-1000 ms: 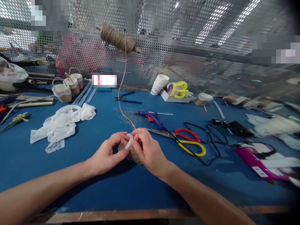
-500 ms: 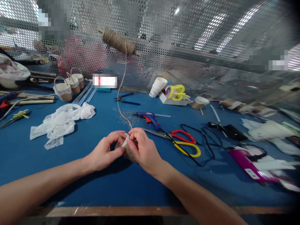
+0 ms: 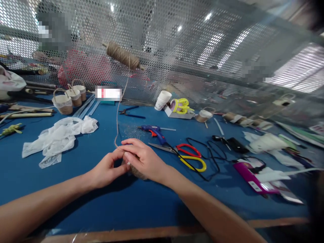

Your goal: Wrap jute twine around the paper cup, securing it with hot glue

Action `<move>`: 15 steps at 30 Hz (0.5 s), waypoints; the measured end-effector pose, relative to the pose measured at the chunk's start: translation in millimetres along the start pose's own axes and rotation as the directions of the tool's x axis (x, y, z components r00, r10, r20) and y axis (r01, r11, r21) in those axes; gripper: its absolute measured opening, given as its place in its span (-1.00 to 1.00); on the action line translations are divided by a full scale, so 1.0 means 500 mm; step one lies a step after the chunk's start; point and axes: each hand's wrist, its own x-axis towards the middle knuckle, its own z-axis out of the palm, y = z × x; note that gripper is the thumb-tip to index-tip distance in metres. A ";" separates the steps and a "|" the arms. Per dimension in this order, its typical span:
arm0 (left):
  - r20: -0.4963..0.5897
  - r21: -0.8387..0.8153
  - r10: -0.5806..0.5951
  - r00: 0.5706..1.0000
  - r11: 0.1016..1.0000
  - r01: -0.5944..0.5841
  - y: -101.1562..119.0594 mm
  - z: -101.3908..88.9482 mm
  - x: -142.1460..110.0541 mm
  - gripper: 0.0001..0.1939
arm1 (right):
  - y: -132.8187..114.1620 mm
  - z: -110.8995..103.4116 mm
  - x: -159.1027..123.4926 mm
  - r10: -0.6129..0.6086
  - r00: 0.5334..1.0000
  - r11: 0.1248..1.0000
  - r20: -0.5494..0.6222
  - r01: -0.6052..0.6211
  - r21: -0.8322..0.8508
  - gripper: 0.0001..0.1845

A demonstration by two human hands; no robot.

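A small paper cup wrapped in brown twine (image 3: 138,172) lies between my hands, largely covered by them; a bit of white rim shows. My left hand (image 3: 105,168) is closed around its left side, thumb and fingers pressing on it. My right hand (image 3: 144,160) lies across the top, its fingers closed on the twine (image 3: 117,125) where this meets the cup. From there the strand rises to a twine spool (image 3: 123,55) hung on the mesh. Just beyond my hands are a blue glue gun (image 3: 154,131) and scissors (image 3: 189,157) with red and yellow handles.
White lace (image 3: 60,133) lies crumpled at left, below several small handled baskets (image 3: 63,103). Pliers (image 3: 133,112), stacked paper cups (image 3: 162,100) and a box with yellow-handled scissors (image 3: 178,114) stand farther back. A black cord (image 3: 215,162) and a purple case (image 3: 253,179) are at right.
My right hand has moved left over the cup and covers its rim, carrying the twine's lower end left. My left hand stays on the cup. The view has shifted slightly.
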 end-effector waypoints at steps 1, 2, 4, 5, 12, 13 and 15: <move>0.009 -0.004 -0.003 1.000 1.000 0.003 -0.003 0.001 0.000 -0.83 | -0.006 -0.005 0.013 0.008 0.999 1.000 0.052 -0.009 0.009 -0.74; 0.014 -0.013 0.002 1.000 1.000 -0.002 -0.006 0.002 0.000 -0.83 | -0.013 -0.010 0.027 0.013 0.993 1.000 0.118 -0.016 0.027 -0.75; 0.001 -0.032 0.036 0.999 0.999 -0.036 -0.008 0.006 0.000 -0.82 | -0.027 -0.016 0.056 0.009 0.972 0.996 0.233 -0.029 0.082 -0.78; -0.005 -0.034 0.052 0.999 0.998 -0.053 -0.008 0.007 -0.001 -0.82 | -0.031 -0.016 0.070 0.006 0.955 0.993 0.298 -0.040 0.108 -0.78; 0.044 0.034 0.179 0.983 0.983 -0.181 0.012 0.000 -0.001 -0.88 | 0.050 -0.055 0.111 0.346 0.920 0.935 0.186 -0.322 -0.148 -0.74; 0.038 0.037 0.198 0.980 0.979 -0.199 0.013 -0.002 0.001 -0.89 | 0.076 -0.071 0.103 0.405 0.910 0.901 0.089 -0.381 -0.206 -0.72; 0.038 0.033 0.197 0.980 0.980 -0.199 0.011 -0.005 0.003 -0.89 | 0.130 -0.100 0.078 0.510 0.857 0.808 -0.068 -0.505 -0.303 -0.75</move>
